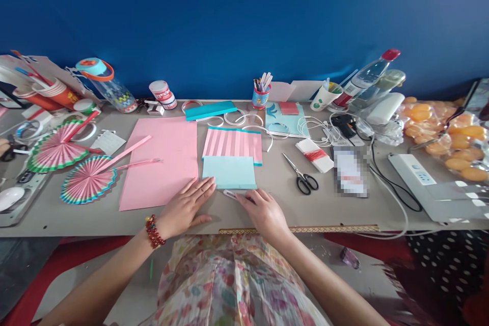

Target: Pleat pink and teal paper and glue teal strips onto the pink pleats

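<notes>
A light blue sheet of paper [228,170] lies in front of me, with a narrow fold or strip along its near edge. It overlaps a pink pleated paper [233,143] edged in teal. My left hand [187,205] rests flat with fingers stretched, fingertips at the sheet's lower left corner and partly over a large pink sheet [162,158]. Just below the blue sheet's near edge, my right hand [265,214] is closed on a slim white utility knife [229,194]; part of it is hidden by the fingers.
Black-handled scissors [305,182] and a card wound with red thread [315,156] lie to the right. Two pink folded fans [89,183] are at the left. A teal paper strip [211,110], a pen cup [261,98] and a glue gun [344,125] sit farther back.
</notes>
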Demonstrator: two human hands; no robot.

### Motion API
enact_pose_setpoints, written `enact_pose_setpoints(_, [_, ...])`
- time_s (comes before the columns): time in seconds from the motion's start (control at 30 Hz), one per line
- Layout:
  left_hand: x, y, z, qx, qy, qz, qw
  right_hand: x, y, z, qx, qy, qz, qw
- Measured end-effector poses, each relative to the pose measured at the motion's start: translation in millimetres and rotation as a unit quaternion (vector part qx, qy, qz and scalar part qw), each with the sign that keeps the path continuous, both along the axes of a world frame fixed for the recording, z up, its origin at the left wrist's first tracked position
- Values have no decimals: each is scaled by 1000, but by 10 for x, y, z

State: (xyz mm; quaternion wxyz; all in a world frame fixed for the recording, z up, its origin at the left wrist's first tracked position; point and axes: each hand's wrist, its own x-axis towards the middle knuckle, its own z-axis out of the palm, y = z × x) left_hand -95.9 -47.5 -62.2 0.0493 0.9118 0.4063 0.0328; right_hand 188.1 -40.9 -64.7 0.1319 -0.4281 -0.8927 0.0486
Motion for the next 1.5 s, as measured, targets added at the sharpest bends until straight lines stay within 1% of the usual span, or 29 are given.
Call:
enact_pose_setpoints(0.2, [6,-6,1,-6,-18,7,1000,-71,4,41,-6,3,6,1000])
enact_pose_setpoints(0.37, [4,-12,35,-27,-25,12,999,-104,6,50,-6,2,4,1000])
enact_pose_setpoints(0.53, [-76,-33,87,-33,-84,47,995,-99,-1,44,-3,15,2,1000])
enact_pose_setpoints(0.6, [-120,-46,86,-26,-70,45,996,-102,-2,54,-6,21,2,1000])
enact_pose_setpoints(0.7, [-164,-67,55,-6,-20,28,999,-108,1,73,-14,18,3,1000])
enact_pose_setpoints(0.8, [-174,-85,25,9,6,33,999,-110,6,78,-19,6,4,1000])
enact_pose_setpoints(1.07, [-172,-101,26,-4,10,30,999,-175,9,54,-15,-3,1,1000])
enact_pose_setpoints(1.23, [-77,-107,38,-4,14,38,999,-161,40,75,-20,5,5,1000])
enact_pose_setpoints(1.4, [155,-93,72,0,11,40,999,30,59,55,-7,16,-6,1000])
enact_pose_setpoints(1.5, [251,-103,70,4,0,49,999,106,47,40,-5,22,-5,1000])
